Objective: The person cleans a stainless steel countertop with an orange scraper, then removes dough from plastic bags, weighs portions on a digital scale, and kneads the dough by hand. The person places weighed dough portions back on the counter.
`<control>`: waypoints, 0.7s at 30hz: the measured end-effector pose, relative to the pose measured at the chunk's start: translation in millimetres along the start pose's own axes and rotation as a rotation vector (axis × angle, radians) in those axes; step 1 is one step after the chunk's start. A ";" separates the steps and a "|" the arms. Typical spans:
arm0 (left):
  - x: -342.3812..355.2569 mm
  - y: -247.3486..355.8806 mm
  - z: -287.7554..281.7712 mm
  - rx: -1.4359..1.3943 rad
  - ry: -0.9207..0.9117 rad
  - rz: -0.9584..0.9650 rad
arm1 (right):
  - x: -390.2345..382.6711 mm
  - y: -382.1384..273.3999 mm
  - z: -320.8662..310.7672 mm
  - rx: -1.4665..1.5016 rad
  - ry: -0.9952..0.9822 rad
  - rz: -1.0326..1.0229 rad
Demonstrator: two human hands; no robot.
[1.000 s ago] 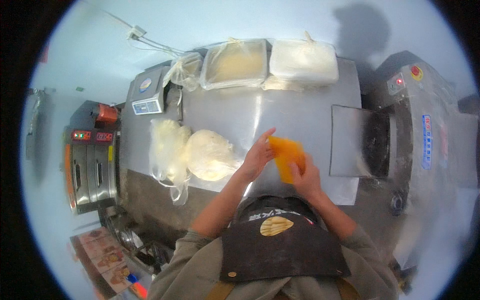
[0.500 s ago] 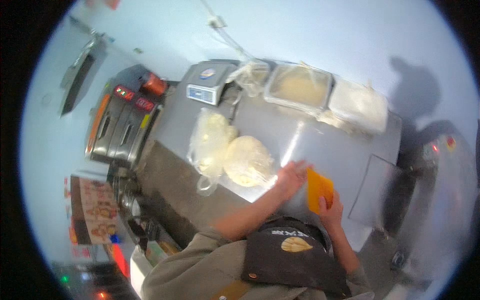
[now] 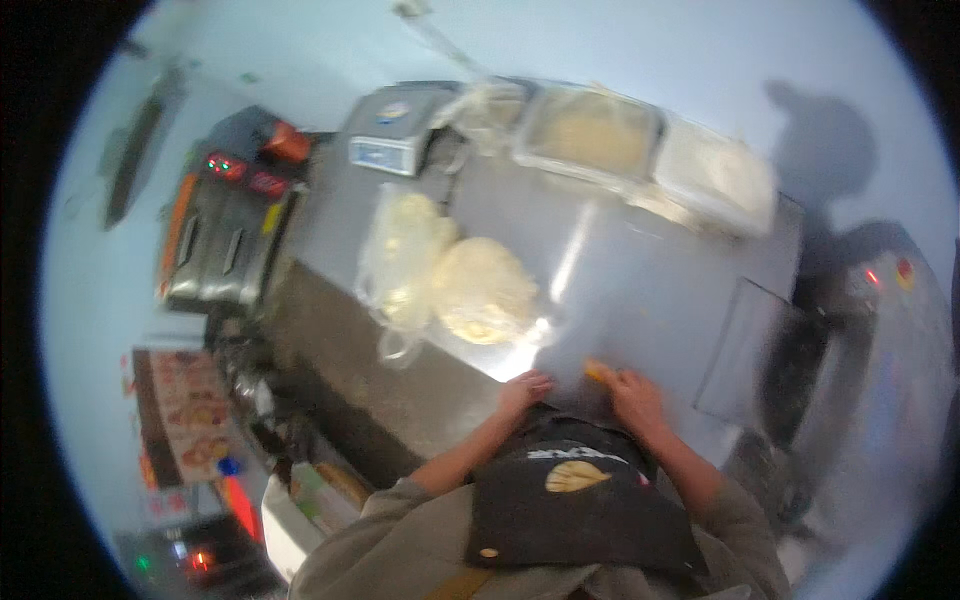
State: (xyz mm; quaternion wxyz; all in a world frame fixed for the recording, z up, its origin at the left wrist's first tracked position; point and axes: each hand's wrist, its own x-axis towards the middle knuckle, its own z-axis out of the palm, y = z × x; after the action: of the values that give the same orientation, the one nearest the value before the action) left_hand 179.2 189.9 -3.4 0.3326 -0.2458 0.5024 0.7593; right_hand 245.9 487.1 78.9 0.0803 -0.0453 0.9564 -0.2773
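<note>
A yellow-orange dough scraper stands nearly edge-on at the near side of the steel worktable. My right hand is closed on it and partly covers it. Left of that, my left hand rests by the table's front edge, holding nothing I can see; its fingers look stretched out, though blurred. Beyond my left hand lies a large pale dough mass, apparently under clear plastic film. Touching its left side is a clear plastic bag with pale yellowish lumps inside.
Along the wall stand a digital scale, a film-covered tray of tan contents and a white plastic-wrapped container. A metal appliance with red displays stands left. A large machine borders the table's right.
My right hand has brought the scraper down toward the table's front edge, turning it from face-on to edge-on. My left hand has drawn back toward me and left. The view has shifted slightly.
</note>
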 end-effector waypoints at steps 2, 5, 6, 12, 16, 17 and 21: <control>-8.2 -7.0 -6.3 0.122 0.230 -0.118 | -4.5 10.1 23.1 -0.056 -0.025 -0.085; -16.2 -7.4 -4.0 0.146 0.270 -0.150 | -11.8 23.6 50.9 -0.063 -0.103 -0.122; -19.8 -6.9 -2.1 0.145 0.309 -0.169 | -10.5 27.1 55.7 -0.055 -0.086 -0.148; -25.2 -24.3 -8.0 0.239 0.292 -0.113 | 119.5 101.4 1.2 -0.268 0.004 -0.091; -22.1 -36.8 -20.7 0.247 0.206 -0.103 | 219.2 164.8 -89.0 -0.325 0.289 0.183; -22.4 -37.8 -24.1 0.248 0.202 -0.106 | 228.7 167.2 -100.3 -0.303 0.335 0.223; -22.0 -38.9 -34.9 0.246 0.238 -0.137 | 204.0 123.5 -92.4 -0.297 0.240 0.197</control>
State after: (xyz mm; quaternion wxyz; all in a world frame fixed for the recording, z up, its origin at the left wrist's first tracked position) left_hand 224.3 162.5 -24.2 0.3495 -0.3248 0.6094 0.6332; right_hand 23.6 612.7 63.3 -0.0150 0.0706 0.9892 -0.1272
